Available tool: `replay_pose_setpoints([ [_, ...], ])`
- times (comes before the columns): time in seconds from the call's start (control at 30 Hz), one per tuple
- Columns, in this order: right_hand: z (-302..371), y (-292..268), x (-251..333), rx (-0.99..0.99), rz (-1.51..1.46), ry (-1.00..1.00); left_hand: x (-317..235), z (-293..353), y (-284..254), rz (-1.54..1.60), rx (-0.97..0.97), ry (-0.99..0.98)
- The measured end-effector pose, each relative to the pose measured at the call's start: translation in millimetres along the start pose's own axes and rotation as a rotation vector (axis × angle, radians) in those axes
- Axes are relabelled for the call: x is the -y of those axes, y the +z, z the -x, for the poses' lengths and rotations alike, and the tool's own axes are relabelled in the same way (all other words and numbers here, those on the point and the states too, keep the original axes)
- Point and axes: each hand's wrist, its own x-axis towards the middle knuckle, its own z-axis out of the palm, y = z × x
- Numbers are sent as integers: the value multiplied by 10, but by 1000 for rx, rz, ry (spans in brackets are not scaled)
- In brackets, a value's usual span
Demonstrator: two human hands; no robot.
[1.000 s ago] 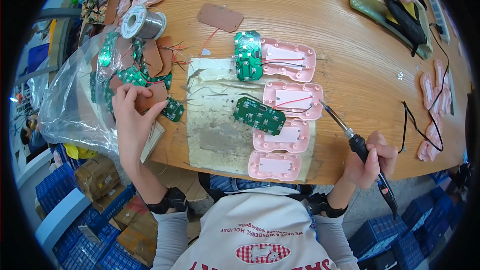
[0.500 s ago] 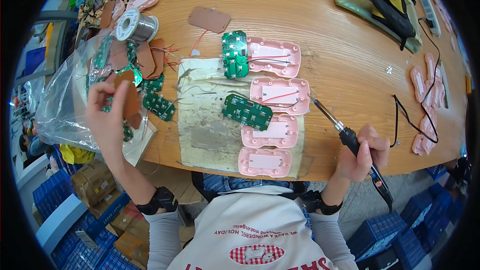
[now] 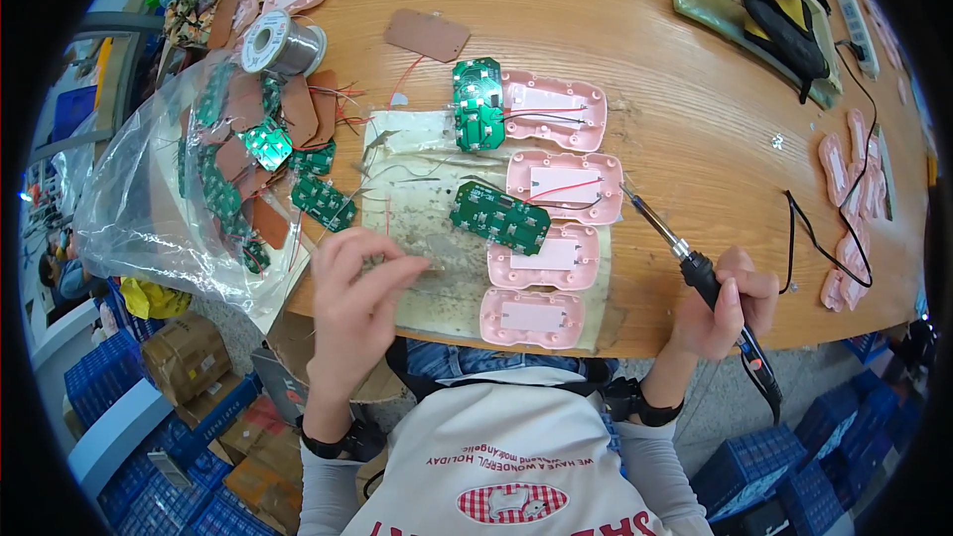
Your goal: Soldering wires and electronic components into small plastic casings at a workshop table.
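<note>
On the bench (image 3: pixel 635 20), the left hand (image 3: pixel 359 283) hovers over the stained work mat (image 3: pixel 417 228), fingers drawn loosely together, apparently holding nothing. The right hand (image 3: pixel 725 306) is wrapped around the soldering iron (image 3: pixel 685 258), its tip just beside a pink casing (image 3: pixel 564 186). Soldering well probably means steadying the green circuit board (image 3: pixel 500 217) first and keeping the tip clear of the red wire (image 3: pixel 561 190).

The right hand (image 3: pixel 723 308) grips a soldering iron (image 3: pixel 695 263), its tip just beside a pink plastic shell (image 3: pixel 566 184) on the wooden desk (image 3: pixel 635 50). A green circuit board (image 3: pixel 499 217) lies against the shells. The left hand (image 3: pixel 354 293) rests fingers-down on a stained mat (image 3: pixel 417 238), near a clear bag (image 3: pixel 139 199) of boards.
</note>
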Motion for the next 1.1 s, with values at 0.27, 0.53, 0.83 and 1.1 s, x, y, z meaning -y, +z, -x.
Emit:
replay_pose_setpoints([
  [0.27,0,0,-18,22,51,-30,-10,16,217,514,-296,-219],
  [0.53,-5,27,-6,1,58,-17,98,-89,251,836,-223,-470],
  [0.83,-20,20,-14,3,66,-21,48,-90,152,1038,-154,-591],
  [1.1,-17,44,-1,-10,53,-26,-157,-26,220,-12,-54,-250],
])
